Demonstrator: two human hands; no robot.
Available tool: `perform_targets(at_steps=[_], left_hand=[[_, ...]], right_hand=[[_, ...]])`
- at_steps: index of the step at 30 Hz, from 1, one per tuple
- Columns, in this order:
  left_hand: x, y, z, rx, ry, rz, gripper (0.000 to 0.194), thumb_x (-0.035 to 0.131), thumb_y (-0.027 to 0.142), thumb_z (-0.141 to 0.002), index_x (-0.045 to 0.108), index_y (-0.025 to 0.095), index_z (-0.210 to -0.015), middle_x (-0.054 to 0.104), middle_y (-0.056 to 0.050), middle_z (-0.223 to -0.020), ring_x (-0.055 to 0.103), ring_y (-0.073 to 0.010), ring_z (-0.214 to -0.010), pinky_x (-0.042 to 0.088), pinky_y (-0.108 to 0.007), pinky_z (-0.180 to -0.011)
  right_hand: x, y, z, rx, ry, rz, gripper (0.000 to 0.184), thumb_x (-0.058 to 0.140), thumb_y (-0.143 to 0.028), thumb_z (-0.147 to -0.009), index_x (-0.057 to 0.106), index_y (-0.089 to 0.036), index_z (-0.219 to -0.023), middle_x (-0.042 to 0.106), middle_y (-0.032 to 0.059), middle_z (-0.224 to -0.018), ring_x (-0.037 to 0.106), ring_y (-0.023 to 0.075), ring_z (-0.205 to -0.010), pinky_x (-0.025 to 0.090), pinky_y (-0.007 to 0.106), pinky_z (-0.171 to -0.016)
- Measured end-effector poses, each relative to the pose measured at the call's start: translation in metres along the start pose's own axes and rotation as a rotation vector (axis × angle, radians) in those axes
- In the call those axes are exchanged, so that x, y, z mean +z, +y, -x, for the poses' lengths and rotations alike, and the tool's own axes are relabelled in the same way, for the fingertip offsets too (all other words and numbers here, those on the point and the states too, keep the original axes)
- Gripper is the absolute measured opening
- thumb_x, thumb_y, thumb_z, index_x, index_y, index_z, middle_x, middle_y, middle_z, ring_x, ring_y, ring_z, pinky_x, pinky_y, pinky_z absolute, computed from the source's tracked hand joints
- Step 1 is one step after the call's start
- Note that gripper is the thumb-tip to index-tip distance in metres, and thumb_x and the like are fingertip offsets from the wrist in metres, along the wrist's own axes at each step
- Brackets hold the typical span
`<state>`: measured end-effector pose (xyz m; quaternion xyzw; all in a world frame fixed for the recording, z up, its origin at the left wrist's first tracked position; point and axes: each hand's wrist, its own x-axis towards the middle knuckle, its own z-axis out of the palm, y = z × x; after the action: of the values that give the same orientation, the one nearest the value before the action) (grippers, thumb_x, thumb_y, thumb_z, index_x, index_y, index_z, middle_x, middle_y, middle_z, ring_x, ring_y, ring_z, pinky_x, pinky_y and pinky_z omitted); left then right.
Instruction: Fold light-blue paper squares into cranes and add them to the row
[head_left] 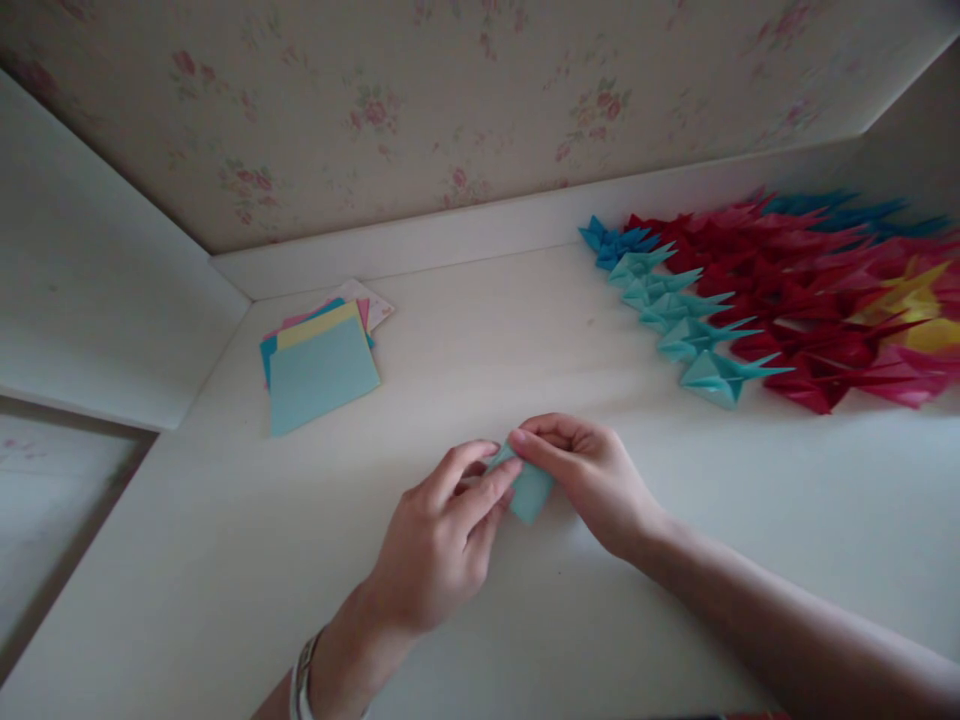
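white tabletop point(187, 600) below flowered wallpaper point(480, 90), two hands on one small paper

at the far left a white panel point(97, 220) stands beside the table, meeting the back edge at a corner. next comes a stack of paper sheets point(322, 380), loosely fanned: pale turquoise on top, yellow under it, then edges of blue and pink (a patterned corner point(379, 303) pokes out at the back).

nearer the front, the left hand point(442, 535), with a silvery band point(302, 675) at its wrist, has its fingers closed on the folded turquoise paper point(534, 490), which sits between the hands, low over the table. the right hand point(592, 480) pinches the same piece along its upper edge, thumb close to the left fingertips.

further right and back, a slanting row of turquoise figures point(694, 338), pointed and folded, runs toward the wall, with blue figures point(615, 240) at its far end. just beside it crowd red figures point(817, 375), then pink figures point(911, 375) and yellow figures point(911, 295) (the rightmost are blurred).
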<state>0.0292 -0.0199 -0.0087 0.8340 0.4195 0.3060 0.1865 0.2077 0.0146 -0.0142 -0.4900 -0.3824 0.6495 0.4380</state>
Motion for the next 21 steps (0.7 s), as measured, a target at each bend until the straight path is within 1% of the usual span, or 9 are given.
perform_targets(at_steps=[3, 5, 8, 11, 14, 16, 18, 19, 21], left_hand=[[-0.008, 0.000, -0.003, 0.083, -0.024, -0.042, 0.034, 0.058, 0.012, -0.092, 0.063, 0.015, -0.126, 0.049, -0.016, -0.143, 0.057, -0.0237, -0.123, 0.054, -0.035, -0.099], [-0.012, -0.003, -0.004, 0.163, -0.070, -0.069, 0.036, 0.058, 0.010, -0.091, 0.062, 0.012, -0.127, 0.053, -0.016, -0.142, 0.053, -0.0252, -0.129, 0.050, -0.039, -0.106], [-0.013, -0.010, -0.004, 0.267, -0.030, -0.093, 0.040, 0.055, -0.001, -0.088, 0.063, 0.013, -0.125, 0.066, -0.012, -0.129, 0.060, -0.0208, -0.121, 0.051, -0.036, -0.105], [-0.013, -0.012, -0.002, 0.286, 0.067, -0.070, 0.045, 0.053, -0.008, -0.085, 0.063, 0.014, -0.123, 0.072, -0.010, -0.118, 0.067, -0.0178, -0.110, 0.054, -0.032, -0.098], [-0.016, -0.006, -0.003, 0.141, 0.139, 0.068, 0.040, 0.056, -0.004, -0.086, 0.065, 0.015, -0.121, 0.075, -0.007, -0.104, 0.070, -0.0148, -0.093, 0.057, -0.025, -0.084], [-0.020, 0.000, -0.005, -0.066, 0.143, 0.227, 0.031, 0.057, 0.003, -0.090, 0.069, 0.018, -0.114, 0.075, -0.003, -0.094, 0.070, -0.0116, -0.080, 0.057, -0.020, -0.074], [-0.023, 0.004, -0.008, -0.285, 0.094, 0.393, 0.023, 0.056, 0.013, -0.095, 0.072, 0.022, -0.108, 0.074, 0.001, -0.086, 0.068, -0.0097, -0.074, 0.055, -0.017, -0.069], [-0.025, 0.006, -0.010, -0.376, 0.064, 0.466, 0.021, 0.056, 0.017, -0.096, 0.074, 0.023, -0.106, 0.073, 0.002, -0.082, 0.067, -0.0094, -0.072, 0.055, -0.017, -0.067], [-0.027, 0.007, -0.012, -0.496, 0.024, 0.586, 0.020, 0.056, 0.023, -0.097, 0.075, 0.024, -0.102, 0.072, 0.003, -0.077, 0.066, -0.0090, -0.071, 0.054, -0.015, -0.065]], right_hand=[[-0.003, 0.001, -0.003, 0.063, -0.029, -0.113, 0.024, 0.078, -0.039, -0.076, 0.071, -0.016, -0.078, 0.066, -0.0001, -0.071, 0.056, 0.0113, -0.063, 0.040, 0.022, -0.057], [-0.004, 0.001, -0.003, 0.109, -0.048, -0.170, 0.023, 0.079, -0.038, -0.075, 0.070, -0.017, -0.079, 0.065, -0.0006, -0.071, 0.055, 0.0110, -0.061, 0.039, 0.022, -0.056], [-0.005, 0.001, -0.002, 0.158, -0.093, -0.141, 0.022, 0.079, -0.035, -0.075, 0.069, -0.016, -0.079, 0.063, -0.0009, -0.069, 0.053, 0.0100, -0.060, 0.037, 0.021, -0.054], [-0.002, -0.002, 0.002, 0.191, -0.187, -0.089, 0.022, 0.077, -0.035, -0.077, 0.069, -0.015, -0.079, 0.063, -0.0003, -0.068, 0.054, 0.0098, -0.059, 0.037, 0.020, -0.053], [-0.001, -0.006, 0.005, 0.175, -0.283, -0.065, 0.033, 0.064, -0.048, -0.086, 0.068, -0.016, -0.082, 0.065, 0.0016, -0.065, 0.060, 0.0135, -0.057, 0.044, 0.025, -0.056], [-0.002, -0.009, 0.008, 0.084, -0.299, 0.028, 0.047, 0.049, -0.056, -0.094, 0.070, -0.015, -0.083, 0.066, 0.0035, -0.063, 0.061, 0.0152, -0.058, 0.046, 0.028, -0.060], [-0.005, -0.011, 0.009, -0.032, -0.289, 0.139, 0.055, 0.039, -0.057, -0.098, 0.071, -0.014, -0.081, 0.066, 0.0046, -0.063, 0.060, 0.0145, -0.059, 0.045, 0.028, -0.062], [-0.006, -0.012, 0.010, -0.079, -0.295, 0.176, 0.054, 0.040, -0.056, -0.098, 0.071, -0.014, -0.081, 0.066, 0.0045, -0.065, 0.059, 0.0141, -0.061, 0.045, 0.028, -0.063], [-0.008, -0.012, 0.011, -0.136, -0.318, 0.211, 0.043, 0.050, -0.051, -0.096, 0.070, -0.014, -0.086, 0.065, 0.0033, -0.068, 0.059, 0.0140, -0.064, 0.044, 0.027, -0.063]])
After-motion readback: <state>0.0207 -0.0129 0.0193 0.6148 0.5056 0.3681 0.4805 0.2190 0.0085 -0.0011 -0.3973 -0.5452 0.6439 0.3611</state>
